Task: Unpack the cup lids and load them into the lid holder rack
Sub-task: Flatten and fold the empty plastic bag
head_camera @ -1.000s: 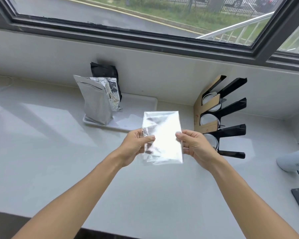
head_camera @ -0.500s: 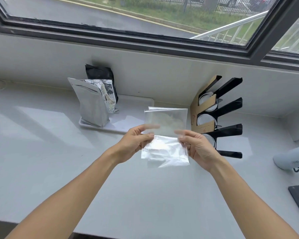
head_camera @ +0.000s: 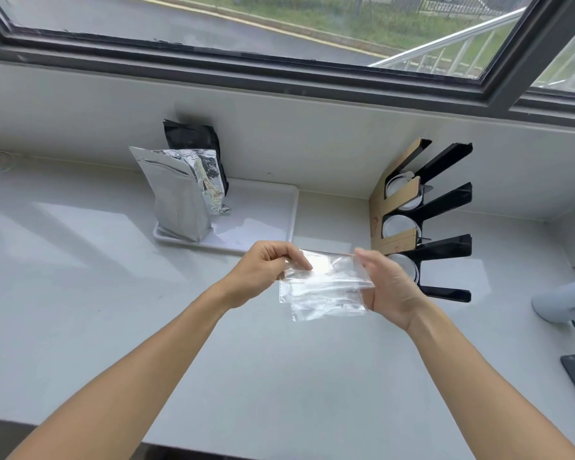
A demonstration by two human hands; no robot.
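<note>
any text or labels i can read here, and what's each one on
No text here can be read for certain.
White device at the right edge: a small dark mark on its side, too blurred to read.
Cardboard panel of the lid holder rack: faint reddish print, too small to read.
Silver foil pouch on the tray: no label visible.
Clear plastic bag, held by the left hand and right hand: no print visible.

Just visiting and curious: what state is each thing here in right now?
Clear plastic bag: held above the counter by both hands.
Left hand: pinching the bag.
Right hand: gripping the bag.
Black-and-cardboard lid rack: upright, holding lids.
Silver foil pouch: standing on white tray.
</note>
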